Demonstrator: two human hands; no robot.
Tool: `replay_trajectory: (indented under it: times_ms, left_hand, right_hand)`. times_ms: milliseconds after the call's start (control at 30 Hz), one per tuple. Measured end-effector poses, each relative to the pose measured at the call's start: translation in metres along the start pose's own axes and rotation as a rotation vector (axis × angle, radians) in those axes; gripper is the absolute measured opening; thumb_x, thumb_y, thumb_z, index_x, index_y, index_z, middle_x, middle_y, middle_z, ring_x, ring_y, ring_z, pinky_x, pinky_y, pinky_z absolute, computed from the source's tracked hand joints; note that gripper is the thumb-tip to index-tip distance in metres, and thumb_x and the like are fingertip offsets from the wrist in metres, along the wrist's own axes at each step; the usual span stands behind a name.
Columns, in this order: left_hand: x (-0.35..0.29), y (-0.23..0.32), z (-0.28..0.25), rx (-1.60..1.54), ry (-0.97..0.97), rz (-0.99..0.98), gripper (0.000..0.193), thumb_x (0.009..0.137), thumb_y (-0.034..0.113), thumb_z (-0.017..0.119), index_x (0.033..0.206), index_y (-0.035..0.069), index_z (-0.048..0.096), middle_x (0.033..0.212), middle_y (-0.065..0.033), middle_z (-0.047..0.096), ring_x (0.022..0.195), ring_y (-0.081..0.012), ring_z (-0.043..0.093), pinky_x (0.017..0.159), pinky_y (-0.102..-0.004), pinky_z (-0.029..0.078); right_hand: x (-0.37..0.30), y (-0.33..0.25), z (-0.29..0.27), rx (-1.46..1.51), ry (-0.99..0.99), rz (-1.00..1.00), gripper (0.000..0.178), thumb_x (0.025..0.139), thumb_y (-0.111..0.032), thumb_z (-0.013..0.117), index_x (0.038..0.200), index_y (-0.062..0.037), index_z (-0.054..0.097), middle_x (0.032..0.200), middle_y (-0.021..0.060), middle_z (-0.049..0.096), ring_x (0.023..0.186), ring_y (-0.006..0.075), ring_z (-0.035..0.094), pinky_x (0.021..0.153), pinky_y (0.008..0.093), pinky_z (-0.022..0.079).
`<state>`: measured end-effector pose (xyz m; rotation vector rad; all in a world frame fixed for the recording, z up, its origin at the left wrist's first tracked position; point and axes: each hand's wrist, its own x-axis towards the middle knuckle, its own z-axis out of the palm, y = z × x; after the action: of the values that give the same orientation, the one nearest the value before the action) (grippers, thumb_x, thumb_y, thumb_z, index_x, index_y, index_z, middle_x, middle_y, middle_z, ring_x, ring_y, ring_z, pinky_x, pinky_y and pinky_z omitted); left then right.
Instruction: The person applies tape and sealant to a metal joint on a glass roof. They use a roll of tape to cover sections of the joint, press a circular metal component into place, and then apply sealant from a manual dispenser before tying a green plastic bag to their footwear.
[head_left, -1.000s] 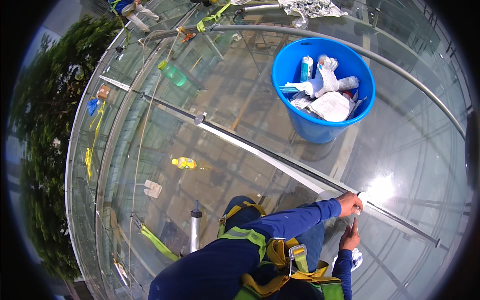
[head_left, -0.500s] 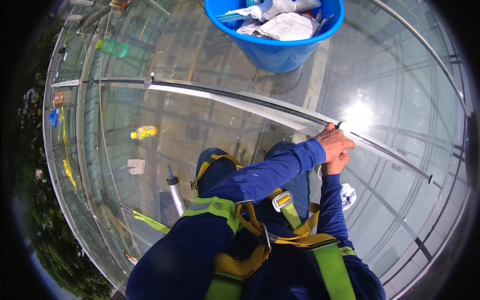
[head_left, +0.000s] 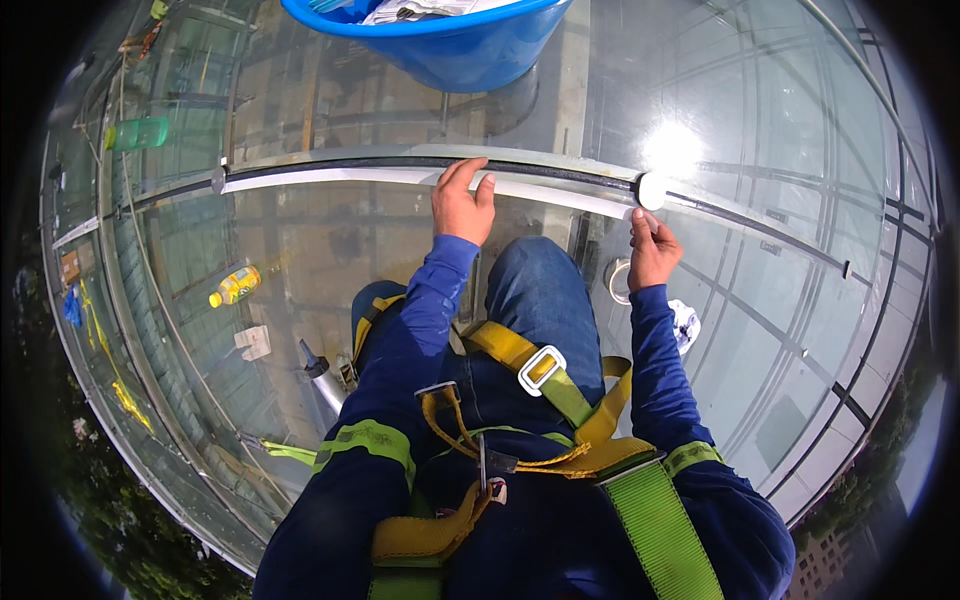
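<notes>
The person kneels on a curved glass roof (head_left: 760, 200), both arms in blue sleeves reaching forward to a joint between two panes. A white tape strip (head_left: 330, 178) runs along that joint, beside a black seal line, from the left part of the roof towards the middle. The left hand (head_left: 460, 205) lies flat on the strip, its fingers (head_left: 470, 172) stretched out and pressing down, grasping nothing. The right hand (head_left: 652, 250) sits further right along the same joint, its fingers (head_left: 640, 222) curled and pinching the end of the tape just below a small round white fitting (head_left: 651, 190); what exactly lies between them is too small to tell.

A blue tub (head_left: 450, 45) holding paper and rags stands beyond the joint at the far edge. A roll of tape (head_left: 616, 282) lies on the glass by the right forearm. A yellow bottle (head_left: 235, 286) and a green bottle (head_left: 138, 133) lie to the left, and a sealant gun nozzle (head_left: 322, 375) near the left knee. A yellow and green harness (head_left: 545, 375) crosses the person's lap.
</notes>
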<state>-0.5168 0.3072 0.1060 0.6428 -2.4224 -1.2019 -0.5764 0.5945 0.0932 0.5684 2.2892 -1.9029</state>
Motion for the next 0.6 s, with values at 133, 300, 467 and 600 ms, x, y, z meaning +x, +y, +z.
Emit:
replay_trajectory:
  times_ms: [133,300,467,600]
  left_hand:
    - [-0.019,-0.111,-0.033,0.138,0.144,-0.388,0.022,0.083,0.010,0.073,0.104,0.007,0.073,0.102,-0.0135,0.073,0.093,-0.0275,0.069,0.086,-0.0383,0.053]
    - [-0.042,-0.120,-0.020,0.338,0.056,-0.300,0.027,0.078,0.010,0.075,0.105,0.009,0.072,0.114,-0.0145,0.066,0.107,-0.0342,0.062,0.094,-0.0427,0.050]
    - [-0.046,-0.112,0.001,0.309,0.038,-0.172,0.028,0.077,0.009,0.075,0.105,0.008,0.072,0.119,-0.0150,0.063,0.108,-0.0352,0.061,0.095,-0.0433,0.049]
    - [-0.043,-0.116,0.011,0.308,0.019,-0.174,0.029,0.077,0.009,0.076,0.105,0.010,0.073,0.120,-0.0141,0.064,0.111,-0.0336,0.062,0.097,-0.0417,0.049]
  right_hand:
    - [0.029,0.059,0.023,-0.076,0.101,-0.079,0.024,0.085,-0.016,0.081,0.097,0.0043,0.076,0.085,0.0090,0.074,0.080,0.0116,0.066,0.077,0.0282,0.053]
    - [0.053,0.087,0.033,-0.254,0.239,-0.063,0.026,0.081,-0.025,0.083,0.093,-0.0018,0.078,0.083,0.0111,0.075,0.077,0.0166,0.070,0.077,0.0310,0.054]
    - [0.064,0.089,0.043,-0.577,0.314,-0.056,0.027,0.077,-0.031,0.082,0.090,-0.0082,0.079,0.088,0.0137,0.071,0.085,0.0308,0.068,0.083,0.0398,0.053]
    - [0.058,0.084,0.054,-0.617,0.384,-0.095,0.025,0.076,-0.032,0.083,0.087,-0.0091,0.079,0.092,0.0130,0.070,0.087,0.0308,0.068,0.083,0.0409,0.052]
